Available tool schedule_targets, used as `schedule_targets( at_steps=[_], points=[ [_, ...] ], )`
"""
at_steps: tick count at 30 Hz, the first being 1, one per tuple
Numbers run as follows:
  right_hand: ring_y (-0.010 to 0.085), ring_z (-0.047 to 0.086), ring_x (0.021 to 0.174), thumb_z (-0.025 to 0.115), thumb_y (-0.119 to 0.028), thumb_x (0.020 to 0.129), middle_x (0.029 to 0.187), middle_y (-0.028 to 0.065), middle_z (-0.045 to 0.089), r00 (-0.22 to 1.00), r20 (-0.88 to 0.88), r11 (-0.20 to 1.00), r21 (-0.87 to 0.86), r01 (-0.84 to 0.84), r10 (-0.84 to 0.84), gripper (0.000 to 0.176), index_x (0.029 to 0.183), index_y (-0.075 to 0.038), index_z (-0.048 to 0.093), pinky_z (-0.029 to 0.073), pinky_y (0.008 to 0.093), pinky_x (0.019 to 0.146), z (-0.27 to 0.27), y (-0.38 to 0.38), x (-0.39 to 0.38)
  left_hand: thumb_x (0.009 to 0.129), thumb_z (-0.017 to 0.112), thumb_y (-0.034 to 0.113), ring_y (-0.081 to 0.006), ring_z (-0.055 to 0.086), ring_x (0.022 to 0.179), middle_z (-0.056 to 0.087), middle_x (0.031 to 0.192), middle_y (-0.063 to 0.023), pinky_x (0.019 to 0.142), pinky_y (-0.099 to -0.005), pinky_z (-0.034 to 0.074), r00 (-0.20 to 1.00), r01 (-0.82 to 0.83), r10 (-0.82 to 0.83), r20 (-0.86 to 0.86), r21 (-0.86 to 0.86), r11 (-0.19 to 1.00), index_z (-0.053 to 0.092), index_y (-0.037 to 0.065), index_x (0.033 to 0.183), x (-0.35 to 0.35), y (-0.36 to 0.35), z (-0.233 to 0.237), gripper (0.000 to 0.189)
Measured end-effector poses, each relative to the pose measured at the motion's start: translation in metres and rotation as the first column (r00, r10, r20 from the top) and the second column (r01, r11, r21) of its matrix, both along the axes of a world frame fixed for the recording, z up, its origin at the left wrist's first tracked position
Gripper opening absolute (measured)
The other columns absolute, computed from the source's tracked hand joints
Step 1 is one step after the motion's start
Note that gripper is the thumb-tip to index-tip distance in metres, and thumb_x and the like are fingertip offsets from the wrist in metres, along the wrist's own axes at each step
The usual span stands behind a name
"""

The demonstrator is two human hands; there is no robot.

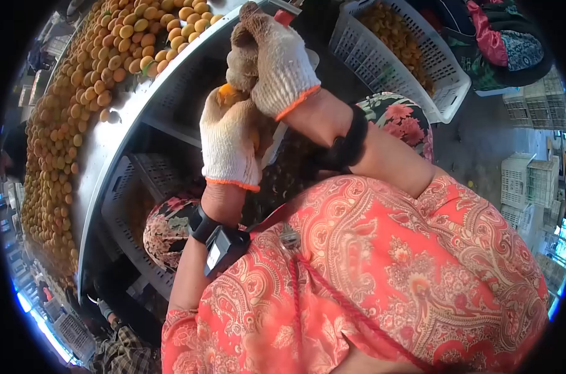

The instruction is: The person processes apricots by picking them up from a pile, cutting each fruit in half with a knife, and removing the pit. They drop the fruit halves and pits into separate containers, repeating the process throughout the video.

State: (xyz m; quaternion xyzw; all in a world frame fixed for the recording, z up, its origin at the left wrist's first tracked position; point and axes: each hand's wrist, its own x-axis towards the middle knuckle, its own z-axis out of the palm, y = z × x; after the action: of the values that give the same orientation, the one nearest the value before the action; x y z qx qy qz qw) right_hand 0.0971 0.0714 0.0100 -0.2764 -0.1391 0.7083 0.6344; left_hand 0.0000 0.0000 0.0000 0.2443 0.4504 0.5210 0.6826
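Note:
My left hand (pixel 231 134), in a white knitted glove with an orange cuff, is closed around an orange fruit (pixel 230 95) that shows between its fingers. Right above it and touching it is my right hand (pixel 271 59), in a stained glove of the same kind, its fingers curled. A red piece (pixel 284 17) sticks out past the top of my right hand; the rest of whatever it holds is hidden. Both hands are just off the edge of a metal table (pixel 117 128) covered with many orange-yellow fruits (pixel 111 53).
To the upper right stands a white crate (pixel 382 68) holding orange pieces, beside a co-worker (pixel 501 47). Another white crate (pixel 124 215) is below the table edge at left. Stacked crates (pixel 529 181) stand at far right. A person's checked sleeve (pixel 124 349) shows at lower left.

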Motion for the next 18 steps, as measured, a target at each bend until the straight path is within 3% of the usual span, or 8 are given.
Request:
schedule_targets(
  at_steps=[3,6,7,10,11,13,14,18],
  points=[
    [0.0183,0.045,0.038,0.067,-0.032,0.091,0.056,0.0032,0.051,0.998,-0.053,0.993,-0.109,-0.039,0.033,0.028,0.077,-0.010,0.056,0.033,0.0318,0.035,-0.013,0.006,0.005,0.087,0.058,0.001,-0.0111,0.062,0.065,0.065,0.095,-0.0077,0.054,-0.0237,0.050,0.976,0.088,-0.084,-0.203,0.008,0.996,0.054,0.005,0.120,-0.003,0.007,-0.014,0.033],
    [0.0161,0.038,0.036,0.064,-0.035,0.093,0.053,0.0002,0.046,0.984,-0.170,0.954,-0.282,-0.099,0.052,0.031,0.075,-0.012,0.053,0.028,0.0311,0.037,-0.025,0.025,0.008,0.083,0.060,-0.003,-0.0137,0.063,0.077,0.067,0.094,-0.0089,0.069,-0.0288,0.052,0.568,0.383,0.186,-0.802,0.457,0.803,0.057,0.002,0.113,-0.013,0.028,-0.044,0.031],
    [0.0161,0.038,0.036,0.064,-0.035,0.093,0.053,0.0002,0.046,0.983,-0.175,0.953,-0.287,-0.097,0.047,0.031,0.075,-0.012,0.053,0.028,0.0311,0.037,-0.037,0.030,0.009,0.081,0.061,0.003,-0.0411,0.066,0.077,0.067,0.082,-0.0224,0.066,-0.0439,0.053,0.431,0.465,0.324,-0.842,0.516,0.720,0.057,0.006,0.107,-0.019,0.038,-0.046,0.027],
    [0.0150,0.029,0.036,0.061,-0.037,0.095,0.049,-0.0029,0.032,0.963,-0.234,0.958,-0.221,-0.185,0.132,0.035,0.074,-0.012,0.051,0.022,0.0312,0.038,-0.049,0.034,0.015,0.085,0.065,0.005,-0.0377,0.067,0.088,0.069,0.094,-0.0189,0.075,-0.0378,0.054,0.155,0.566,0.284,-0.946,0.321,0.759,0.057,0.006,0.114,-0.036,0.065,-0.055,0.030],
    [0.0159,0.029,0.036,0.062,-0.034,0.094,0.049,-0.0023,0.034,0.974,-0.202,0.965,-0.220,-0.144,0.099,0.032,0.074,-0.010,0.051,0.022,0.0312,0.038,-0.039,0.033,0.016,0.088,0.064,0.011,-0.0321,0.067,0.071,0.068,0.081,-0.0146,0.062,-0.0372,0.053,0.156,0.529,0.363,-0.919,0.388,0.755,0.058,0.006,0.111,-0.045,0.080,-0.074,0.024],
    [0.0152,0.034,0.037,0.065,-0.029,0.091,0.050,-0.0010,0.039,0.999,-0.032,0.985,-0.172,-0.015,0.010,0.027,0.078,-0.008,0.055,0.026,0.0313,0.038,-0.024,0.031,0.027,0.089,0.063,0.019,-0.0202,0.058,0.054,0.060,0.069,-0.0062,0.046,-0.0312,0.044,0.544,0.234,-0.216,-0.811,-0.100,0.967,0.060,0.009,0.103,-0.057,0.087,-0.057,0.018],
    [0.0152,0.034,0.037,0.065,-0.029,0.091,0.050,-0.0010,0.039,0.999,-0.032,0.987,-0.163,-0.011,0.006,0.027,0.078,-0.008,0.055,0.026,0.0313,0.038,-0.022,0.029,0.031,0.090,0.066,0.032,-0.0098,0.048,0.048,0.051,0.065,0.0012,0.041,-0.0241,0.033,0.760,0.214,-0.266,-0.593,-0.157,0.964,0.060,0.013,0.097,-0.067,0.088,-0.059,0.022],
    [0.0116,0.049,0.044,0.073,-0.027,0.087,0.064,0.0030,0.057,0.838,0.517,0.984,-0.116,-0.134,0.175,0.021,0.095,-0.009,0.066,0.037,0.0257,0.040,-0.024,0.017,0.023,0.087,0.065,0.059,-0.0106,0.055,0.055,0.057,0.074,0.0014,0.043,-0.0217,0.035,0.855,0.165,-0.281,-0.436,-0.284,0.944,0.059,0.014,0.097,-0.075,0.071,-0.042,0.047]
  ],
)
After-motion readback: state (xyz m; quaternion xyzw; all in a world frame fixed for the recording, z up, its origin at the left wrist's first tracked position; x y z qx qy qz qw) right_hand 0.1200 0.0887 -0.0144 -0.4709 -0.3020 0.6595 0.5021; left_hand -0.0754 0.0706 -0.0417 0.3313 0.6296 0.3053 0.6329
